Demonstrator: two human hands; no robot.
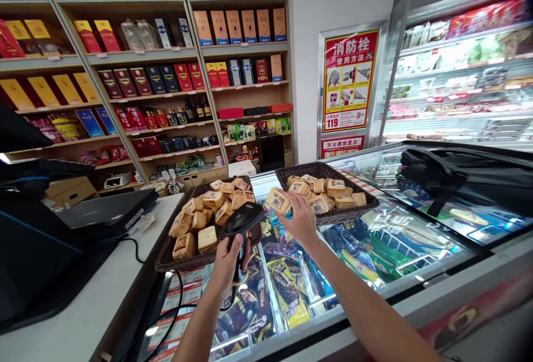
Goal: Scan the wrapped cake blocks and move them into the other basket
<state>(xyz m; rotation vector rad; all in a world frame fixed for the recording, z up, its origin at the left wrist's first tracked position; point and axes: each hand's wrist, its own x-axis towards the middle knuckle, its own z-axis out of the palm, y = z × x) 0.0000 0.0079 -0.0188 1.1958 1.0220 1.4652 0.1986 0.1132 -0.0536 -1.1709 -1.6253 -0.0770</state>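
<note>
My left hand [227, 262] is wrapped round the handle of a black barcode scanner [245, 216], whose head tilts toward the right. In my right hand [300, 219] is a small wrapped snack pack [277, 200], its printed barcode side showing. That pack is held between the two baskets, just right of the scanner head. Beyond my left hand, a dark brown woven basket [166, 261] holds many similar tan packs [213, 200]. Behind my right hand a second woven basket [368, 187] carries more packs [335, 187].
Both baskets rest on a glass-topped freezer [375, 273] full of bagged goods. A black bag [470, 179] lies on its right part. To the left is a counter [120, 290] with a dark monitor [37, 240]. The scanner's black cable [181, 290] loops beside the left basket.
</note>
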